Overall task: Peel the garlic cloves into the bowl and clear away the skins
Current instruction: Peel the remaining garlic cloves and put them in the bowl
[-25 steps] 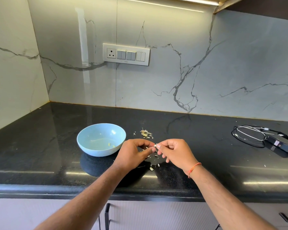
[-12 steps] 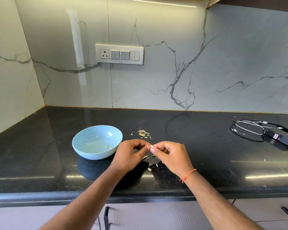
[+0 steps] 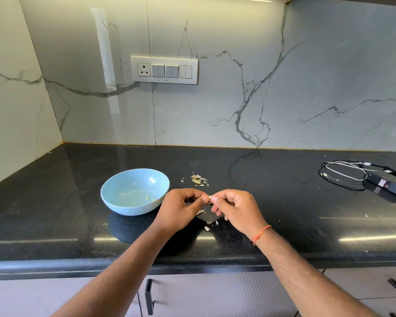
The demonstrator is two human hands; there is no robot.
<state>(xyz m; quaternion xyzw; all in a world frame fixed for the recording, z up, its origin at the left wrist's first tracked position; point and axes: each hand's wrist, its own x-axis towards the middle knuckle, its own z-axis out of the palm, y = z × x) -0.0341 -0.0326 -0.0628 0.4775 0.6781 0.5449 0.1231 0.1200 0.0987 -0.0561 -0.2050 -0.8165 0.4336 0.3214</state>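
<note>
A pale garlic clove (image 3: 210,198) shows between the fingertips of both hands, just above the black counter (image 3: 55,213). My left hand (image 3: 181,209) and my right hand (image 3: 237,210) both pinch it, fingers curled; most of the clove is hidden by them. Left of my hands stands a light blue bowl (image 3: 114,200) holding a few small pale bits. A small heap of garlic skins (image 3: 198,180) lies behind my hands. More skin flakes (image 3: 207,228) lie on the counter under them.
A black power adapter (image 3: 389,185) with coiled black and white cables (image 3: 343,173) lies at the far right of the counter. A switch panel (image 3: 164,70) sits on the marble back wall. Cabinet handles show below the counter's front edge.
My hands keep pinching the clove, fingers shifting slightly. The camera has tilted, so the scene sits lower in view. The bowl and skins have not moved.
</note>
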